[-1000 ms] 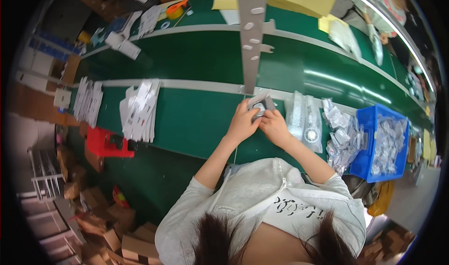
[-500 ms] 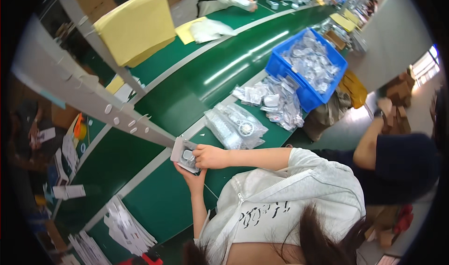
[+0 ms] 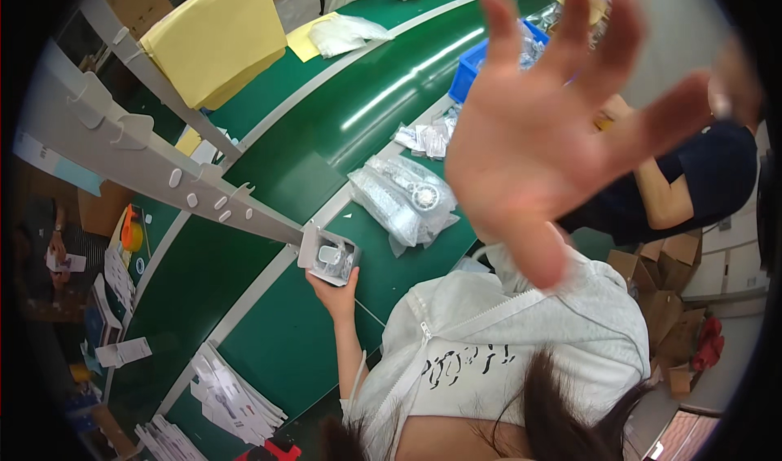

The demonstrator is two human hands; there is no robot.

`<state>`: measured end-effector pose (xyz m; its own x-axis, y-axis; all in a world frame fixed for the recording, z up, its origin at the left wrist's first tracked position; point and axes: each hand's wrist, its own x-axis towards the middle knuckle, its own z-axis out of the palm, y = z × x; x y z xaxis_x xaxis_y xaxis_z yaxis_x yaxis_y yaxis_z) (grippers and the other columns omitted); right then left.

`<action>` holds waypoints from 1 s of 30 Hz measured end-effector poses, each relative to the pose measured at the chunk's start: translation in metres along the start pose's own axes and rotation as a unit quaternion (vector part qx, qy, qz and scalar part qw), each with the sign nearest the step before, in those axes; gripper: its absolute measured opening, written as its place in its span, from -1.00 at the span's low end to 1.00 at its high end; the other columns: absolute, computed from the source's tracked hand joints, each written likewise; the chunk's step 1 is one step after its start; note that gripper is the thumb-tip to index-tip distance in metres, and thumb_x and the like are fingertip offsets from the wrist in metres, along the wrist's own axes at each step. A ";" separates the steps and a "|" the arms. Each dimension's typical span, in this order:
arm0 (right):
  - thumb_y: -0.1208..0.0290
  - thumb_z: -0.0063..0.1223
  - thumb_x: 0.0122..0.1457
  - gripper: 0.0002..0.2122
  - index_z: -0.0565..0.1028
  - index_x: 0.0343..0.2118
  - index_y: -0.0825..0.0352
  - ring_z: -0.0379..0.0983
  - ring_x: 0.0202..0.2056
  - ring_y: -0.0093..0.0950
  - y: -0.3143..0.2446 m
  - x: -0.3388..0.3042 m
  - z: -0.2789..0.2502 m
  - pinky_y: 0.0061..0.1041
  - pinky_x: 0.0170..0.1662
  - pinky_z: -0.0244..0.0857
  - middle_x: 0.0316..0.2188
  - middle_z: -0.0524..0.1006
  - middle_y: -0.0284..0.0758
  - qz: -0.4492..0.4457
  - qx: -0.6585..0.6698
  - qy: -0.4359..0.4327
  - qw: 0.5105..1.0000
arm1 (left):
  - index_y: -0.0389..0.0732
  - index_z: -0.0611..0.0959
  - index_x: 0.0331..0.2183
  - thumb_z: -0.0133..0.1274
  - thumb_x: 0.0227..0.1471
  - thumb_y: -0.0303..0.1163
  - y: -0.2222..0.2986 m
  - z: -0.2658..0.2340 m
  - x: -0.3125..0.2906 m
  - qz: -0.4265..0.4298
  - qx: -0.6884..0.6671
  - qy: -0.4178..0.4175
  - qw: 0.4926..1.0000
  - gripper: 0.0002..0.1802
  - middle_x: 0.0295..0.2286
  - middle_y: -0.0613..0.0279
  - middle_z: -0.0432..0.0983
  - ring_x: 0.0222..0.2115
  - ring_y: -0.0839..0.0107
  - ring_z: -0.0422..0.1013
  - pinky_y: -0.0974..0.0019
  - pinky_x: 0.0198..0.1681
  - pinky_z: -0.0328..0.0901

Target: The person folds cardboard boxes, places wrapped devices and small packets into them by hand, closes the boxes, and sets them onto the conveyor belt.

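Note:
My left hand [image 3: 336, 298] grips a small open carton [image 3: 347, 272] from below, over the near table strip. Inside the carton sits a white rounded part [image 3: 329, 254], apparently in clear wrapping; its kind I cannot make out. My right hand [image 3: 521, 147] is raised close to the camera, palm showing and fingers spread, with nothing in it. It hides much of the blue crate [image 3: 466, 74] and of the small bagged parts [image 3: 425, 139]. Just beyond the carton lie clear bubble-wrap bags [image 3: 395, 200], one with a round white piece in it.
A green conveyor [image 3: 326, 147] curves past the table. A grey metal post [image 3: 236, 204] slants in beside the carton. Stacks of flat printed cartons [image 3: 232, 396] lie at the near left. A person in dark clothing [image 3: 717, 172] is at the right, near cardboard boxes [image 3: 664, 306].
My right hand has left the carton and come up toward the camera, its fingers now spread. My left hand still holds the carton. The view has shifted a little.

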<state>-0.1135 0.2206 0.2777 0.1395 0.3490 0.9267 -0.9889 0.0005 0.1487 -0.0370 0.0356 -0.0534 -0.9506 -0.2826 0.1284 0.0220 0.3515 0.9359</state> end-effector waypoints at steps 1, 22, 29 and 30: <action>0.21 0.31 -0.33 -0.17 0.07 0.05 0.20 0.21 -0.17 -0.25 0.003 -0.006 -0.011 -0.24 -0.16 0.15 -0.19 0.27 -0.28 0.022 0.004 0.000 1.000 | -0.29 0.15 -0.03 0.31 -0.48 -0.33 -0.003 -0.012 -0.003 -0.006 0.011 0.014 1.000 -0.05 -0.19 -0.07 0.30 -0.23 0.04 0.32 0.21 -0.19 0.22; 0.28 0.21 -0.20 -0.14 -0.10 0.13 0.27 -0.01 0.06 -0.28 0.041 -0.056 0.043 -0.23 0.01 -0.02 0.07 0.00 -0.25 0.198 -0.026 -0.152 0.968 | -0.29 0.17 -0.01 0.29 -0.43 -0.37 -0.055 -0.208 0.124 0.033 0.109 0.265 0.957 -0.08 -0.10 -0.11 0.22 -0.17 0.06 0.29 0.20 -0.13 0.21; 0.31 0.18 -0.16 -0.14 -0.16 0.15 0.30 -0.08 0.13 -0.29 0.071 -0.100 0.106 -0.23 0.07 -0.07 0.16 -0.09 -0.24 0.257 -0.008 -0.210 0.943 | -0.28 0.17 -0.05 0.31 -0.47 -0.36 -0.072 -0.233 0.184 0.052 0.102 0.333 0.936 -0.08 -0.18 -0.07 0.27 -0.22 0.08 0.33 0.22 -0.17 0.27; 0.31 0.18 -0.17 -0.13 -0.16 0.15 0.30 -0.06 0.13 -0.28 0.068 -0.115 0.108 -0.23 0.07 -0.08 0.15 -0.09 -0.21 0.322 -0.010 -0.202 0.925 | -0.29 0.18 -0.06 0.31 -0.48 -0.36 -0.071 -0.230 0.190 0.042 0.074 0.333 0.939 -0.09 -0.19 -0.06 0.28 -0.24 0.09 0.33 0.22 -0.18 0.27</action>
<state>-0.1913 0.0797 0.2186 -0.4749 -0.0951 0.8749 -0.8739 -0.0667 -0.4816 -0.1484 -0.2484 -0.0204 -0.5420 -0.7266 0.4222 -0.0025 0.5038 0.8638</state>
